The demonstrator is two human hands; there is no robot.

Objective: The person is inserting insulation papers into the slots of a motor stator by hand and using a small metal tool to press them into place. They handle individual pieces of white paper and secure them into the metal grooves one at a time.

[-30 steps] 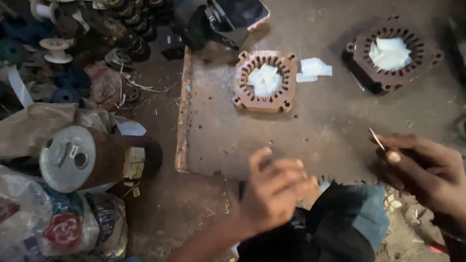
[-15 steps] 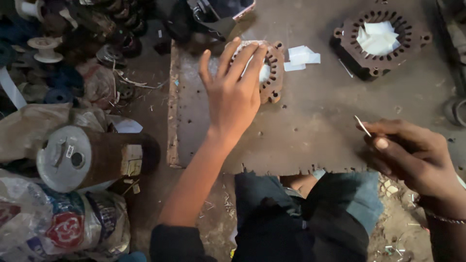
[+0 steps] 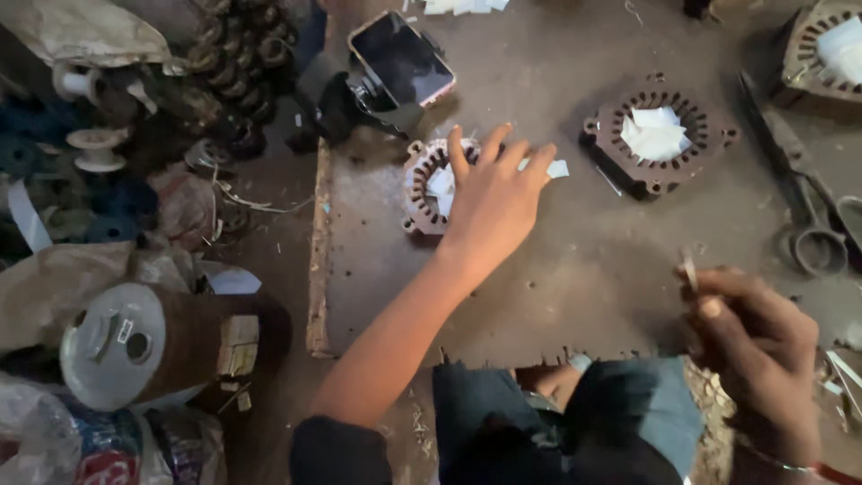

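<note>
My left hand (image 3: 496,205) reaches forward with fingers spread and lies over a rusty round stator core (image 3: 424,184) on the metal work plate (image 3: 557,287). White paper pieces (image 3: 442,184) sit inside the core, and one lies by my fingertips. The hand grips nothing. My right hand (image 3: 759,346) stays near the plate's front right edge, pinching a thin pale strip (image 3: 689,268) that points upward. A second stator core (image 3: 660,139) with white paper in its middle rests to the right of the first one.
A third core (image 3: 822,49) sits at the top right. Scissors (image 3: 799,211) lie on the right. A phone on a stand (image 3: 401,58) is behind the plate. Left of the plate are a grey-capped cylinder (image 3: 117,346), spools (image 3: 94,148) and bags. My knees (image 3: 575,413) are below.
My left hand rose from near my lap and stretched out over the nearest stator core. The right hand kept the strip and barely moved. The view shifted forward and right.
</note>
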